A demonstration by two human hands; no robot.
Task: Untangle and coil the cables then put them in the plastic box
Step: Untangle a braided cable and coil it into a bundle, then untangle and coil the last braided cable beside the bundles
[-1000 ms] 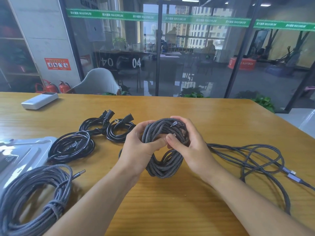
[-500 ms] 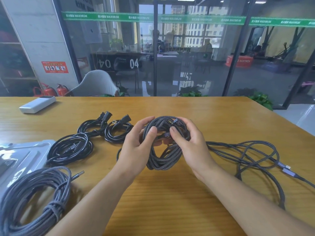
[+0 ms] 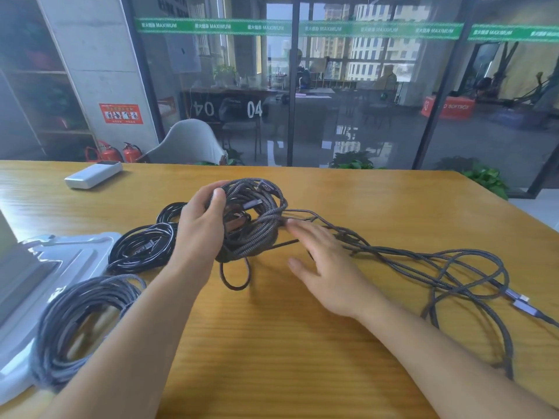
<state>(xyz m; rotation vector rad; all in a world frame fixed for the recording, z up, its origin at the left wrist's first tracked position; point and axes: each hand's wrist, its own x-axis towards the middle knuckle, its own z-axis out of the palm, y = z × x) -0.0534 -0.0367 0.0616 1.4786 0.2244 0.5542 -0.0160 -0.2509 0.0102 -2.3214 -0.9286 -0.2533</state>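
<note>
My left hand [image 3: 201, 228] grips a coiled grey braided cable [image 3: 257, 219] above the middle of the wooden table, thumb over its top. My right hand [image 3: 326, 267] hovers just right of the coil with fingers spread and holds nothing; it is blurred. A loose tangle of grey braided cable [image 3: 438, 264] trails from the coil to the right, ending in two plugs [image 3: 520, 300]. Coiled black cables [image 3: 142, 249] lie left of my left hand. Another grey braided coil [image 3: 81, 325] rests at the near left, partly on the clear plastic box lid [image 3: 60, 261].
A white power bank [image 3: 93, 174] lies at the table's far left. The table's right edge [image 3: 514, 213] runs diagonally beside the loose tangle. A glass wall and a white chair [image 3: 190, 143] stand beyond the far edge.
My right hand has let go of the coil and moved right and down, fingers spread. My left hand now holds the coil alone, and its lower loops hang looser.
</note>
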